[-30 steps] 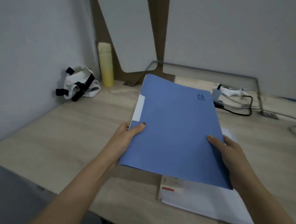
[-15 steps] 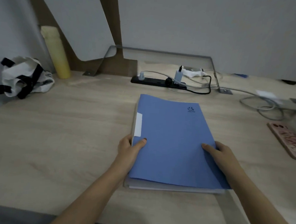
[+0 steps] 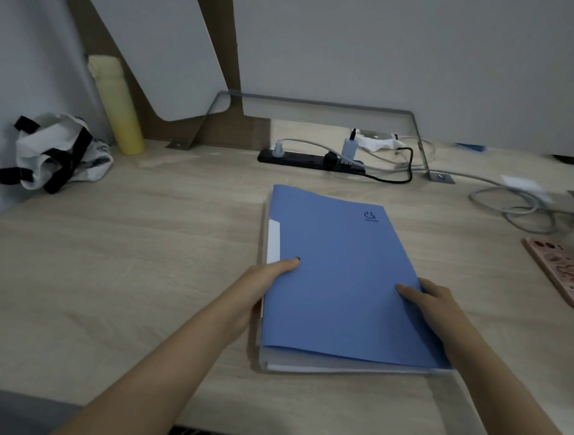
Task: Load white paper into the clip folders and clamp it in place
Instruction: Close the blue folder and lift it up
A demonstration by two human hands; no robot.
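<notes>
Folder (image 3: 335,281), blue and shut, lies flat on the desk (image 3: 125,258) on top of a white paper stack (image 3: 337,366) whose edges show along its near and left sides; whether any of those sheets are already inside it I cannot tell. Nearest the camera, both forearms reach in from the bottom edge. The left hand (image 3: 261,286) grips the folder's left edge, thumb on the cover and fingers hidden beneath, just below a white spine label (image 3: 273,241). The right hand (image 3: 431,303) lies loosely on the cover at the right edge, fingers spread, gripping nothing that shows. I judge the step to be the start of loading: folder set down, cover not yet opened. The next move likely calls for lifting the free right edge and swinging the cover over to the left, with the spine held steady, so the clip inside can be reached. Bare desk to the left gives that swing plenty of room. To the right, a phone (image 3: 564,271) lies near and a coiled cable (image 3: 521,211) beyond it. Farther back, a power strip (image 3: 311,160) sits well apart from the folder's far edge, with a yellow bottle (image 3: 117,106) and a bag (image 3: 57,151) in the far left corner by the wall.
</notes>
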